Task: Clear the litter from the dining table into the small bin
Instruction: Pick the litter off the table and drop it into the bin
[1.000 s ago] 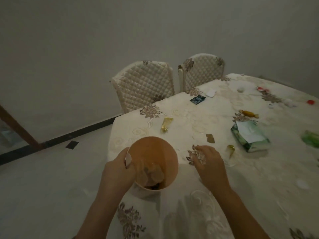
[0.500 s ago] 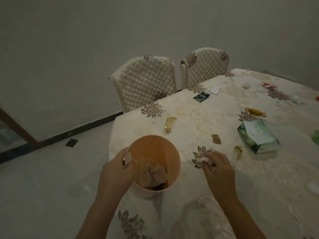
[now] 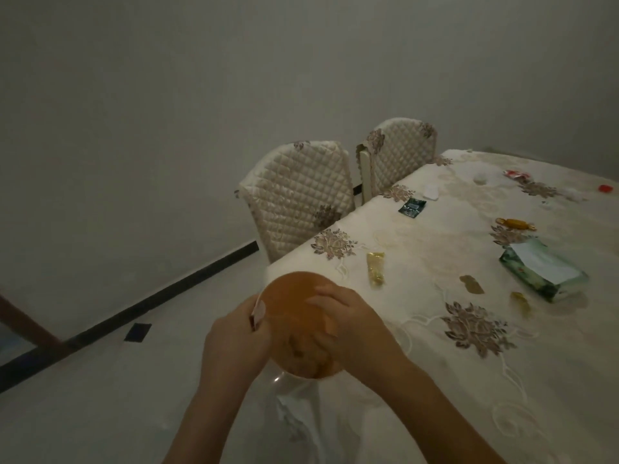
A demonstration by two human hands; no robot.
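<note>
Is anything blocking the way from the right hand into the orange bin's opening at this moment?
Nothing visible does. The right hand is already over the open top of the bin, which has no lid. The left hand grips only the rim at the side. What the right hand holds cannot be seen.

bin (image 3: 291, 296): looked like smooth plastic, orange inside, kinda matt in that dim light
tablecloth (image 3: 435, 363): cream cloth, soft sheen, raised embroidered flowers
chair covers (image 3: 298, 199): quilted fabric, puffy diamond stitching, slightly satiny
tissue pack (image 3: 542, 271): glossy green plastic wrap, paper showing on top
gold wrapper (image 3: 375, 269): shiny foil-ish, crinkly, near the table's left edge
candy (image 3: 515, 224): glossy amber twist wrapper
floor (image 3: 100, 396): smooth, pale, a bit reflective
</note>
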